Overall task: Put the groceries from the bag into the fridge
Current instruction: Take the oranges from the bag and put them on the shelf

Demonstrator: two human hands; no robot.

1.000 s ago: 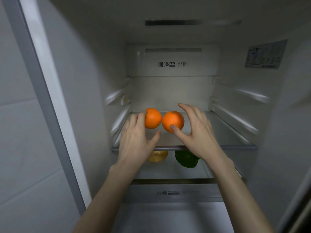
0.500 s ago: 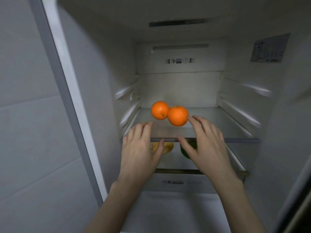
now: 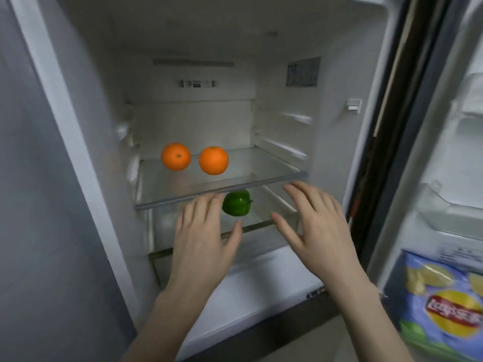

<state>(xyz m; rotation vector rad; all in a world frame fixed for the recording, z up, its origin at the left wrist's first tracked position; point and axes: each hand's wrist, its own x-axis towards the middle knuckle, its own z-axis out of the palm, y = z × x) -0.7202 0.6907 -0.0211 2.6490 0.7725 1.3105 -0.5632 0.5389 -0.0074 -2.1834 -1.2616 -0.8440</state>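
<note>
The open fridge (image 3: 78, 105) is seen from the front, its grey outer wall at the far left. On the glass shelf (image 3: 261, 176) inside, two oranges are set side by side, just apart: the left orange (image 3: 176, 156) nearer the left wall, the right orange (image 3: 213, 160) close beside it. Below the shelf, on the lower level, a green pepper (image 3: 236, 203) is seen, partly covered at its left by fingertips. The left hand (image 3: 203, 239) is held in front of the shelf edge, palm down, fingers spread and nothing grasped. The right hand (image 3: 317, 231) is held level with it, well apart, also opened wide and empty. At the far right, a blue bag of crisps (image 3: 441, 307) is lodged in the door's lower compartment, beneath a clear door bin (image 3: 449, 205)
</note>
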